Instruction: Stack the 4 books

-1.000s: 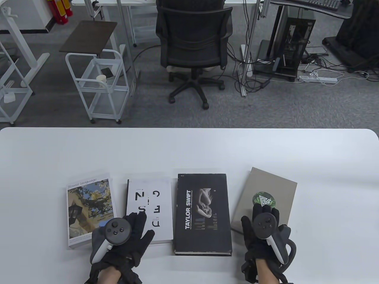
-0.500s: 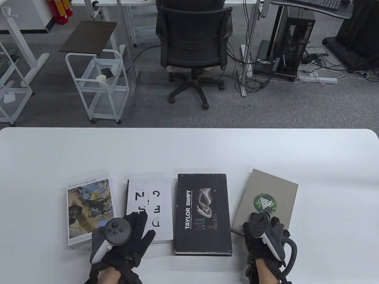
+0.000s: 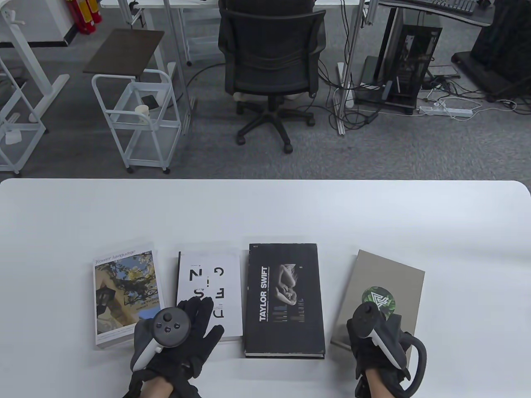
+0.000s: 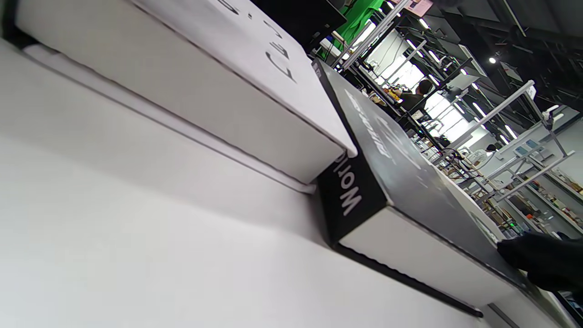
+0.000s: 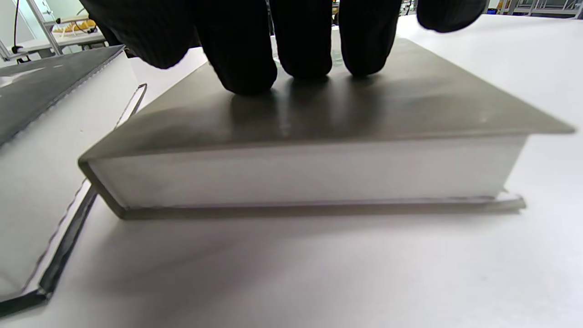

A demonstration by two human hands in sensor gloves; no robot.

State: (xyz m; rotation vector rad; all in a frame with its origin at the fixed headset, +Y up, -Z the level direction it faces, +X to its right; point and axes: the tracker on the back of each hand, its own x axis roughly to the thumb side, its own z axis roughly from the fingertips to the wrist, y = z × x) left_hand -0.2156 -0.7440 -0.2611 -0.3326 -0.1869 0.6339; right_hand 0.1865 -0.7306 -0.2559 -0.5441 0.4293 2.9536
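Four books lie in a row near the table's front edge: a Flower Language book (image 3: 124, 290), a white book with black letters (image 3: 215, 282), a black Taylor Swift book (image 3: 284, 300) and a grey book (image 3: 388, 286) with a round green sticker. My left hand (image 3: 199, 321) lies spread and flat over the near end of the white book. My right hand (image 3: 367, 331) presses its fingers (image 5: 300, 50) down on the grey book's cover (image 5: 364, 114) near its near end. The left wrist view shows the white book (image 4: 182, 86) beside the black book (image 4: 401, 182).
The white table (image 3: 265, 215) stretches away behind the books. An office chair (image 3: 269, 62) and a white cart (image 3: 137, 120) stand on the floor beyond the far edge. The black book's edge (image 5: 41, 136) lies close to the left of the grey book.
The grey book has slid toward me and a little to the right under my right hand, which drew back. My left hand has shifted slightly right on the white book.
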